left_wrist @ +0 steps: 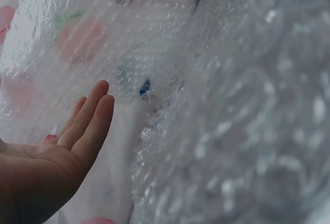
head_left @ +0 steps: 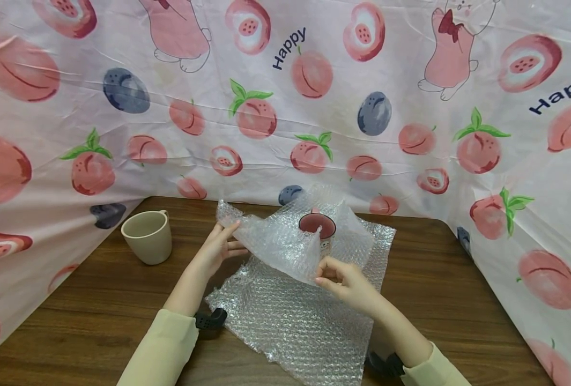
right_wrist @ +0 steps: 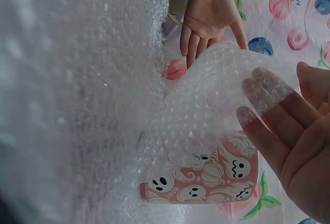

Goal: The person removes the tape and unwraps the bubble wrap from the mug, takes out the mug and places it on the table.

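A pink mug with white ghost drawings (right_wrist: pixel 234 170) stands on a sheet of bubble wrap (head_left: pixel 295 316), seen from above with a dark pink inside. One flap of the wrap (head_left: pixel 280 244) is raised in front of the mug and partly covers it. At the flap's left end, my left hand (head_left: pixel 215 251) touches the edge with straight fingers. My right hand (head_left: pixel 345 281) pinches the flap's near corner between thumb and forefinger. In the right wrist view, its fingertips (right_wrist: pixel 263 87) show through the clear wrap.
An off-white mug (head_left: pixel 150 238) stands at the left back of the brown wooden table (head_left: pixel 439 300). Behind and at both sides hangs a fruit-print cloth (head_left: pixel 285 107). More wrap lies raised behind and right of the pink mug.
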A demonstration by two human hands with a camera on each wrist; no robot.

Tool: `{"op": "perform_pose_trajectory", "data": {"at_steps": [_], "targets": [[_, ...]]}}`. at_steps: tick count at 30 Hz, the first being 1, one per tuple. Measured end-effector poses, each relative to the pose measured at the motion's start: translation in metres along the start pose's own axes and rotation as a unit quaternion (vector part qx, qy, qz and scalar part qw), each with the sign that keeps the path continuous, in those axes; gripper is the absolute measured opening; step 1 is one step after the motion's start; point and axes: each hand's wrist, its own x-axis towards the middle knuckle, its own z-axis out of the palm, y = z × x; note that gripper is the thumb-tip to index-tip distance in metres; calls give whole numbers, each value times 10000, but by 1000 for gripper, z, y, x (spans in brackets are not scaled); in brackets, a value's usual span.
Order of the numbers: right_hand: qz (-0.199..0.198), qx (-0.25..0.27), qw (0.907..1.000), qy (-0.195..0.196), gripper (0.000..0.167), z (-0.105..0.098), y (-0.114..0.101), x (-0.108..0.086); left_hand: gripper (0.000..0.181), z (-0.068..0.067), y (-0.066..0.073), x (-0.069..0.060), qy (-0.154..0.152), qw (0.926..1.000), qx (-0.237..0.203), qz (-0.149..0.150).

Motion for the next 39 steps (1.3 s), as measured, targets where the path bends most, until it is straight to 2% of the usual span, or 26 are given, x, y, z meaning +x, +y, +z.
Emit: {"op": "perform_pose_trajectory", "data": {"at_steps": [6,14,22,27,31,35,39], "targets": [[-124,-141,9995,-238,5,4,1,-2,67,-6,1,-3,-143,9999,-16,-50],[-125,-275,9985,-448,5,15,33,-5,79,-13,6,-7,-260,9992,-44,-293],[-219,-220,9964,-791,6,21,40,-6,80,-15,10,-10,-260,9984,205,-457],[-169,-359,9930,-1109,7,24,42,-6,82,-16,8,-8,-273,9977,283,-547],[-60,-708,9855,-1540,20,24,42,-7,81,-18,7,-8,-200,9972,401,-604],[-38,-1089,9723,-2068,31,22,41,-8,83,-18,8,-9,-78,9968,538,-587],[-114,-1328,9596,-2478,35,20,43,-10,87,-20,10,-9,119,9962,658,-559]]}}
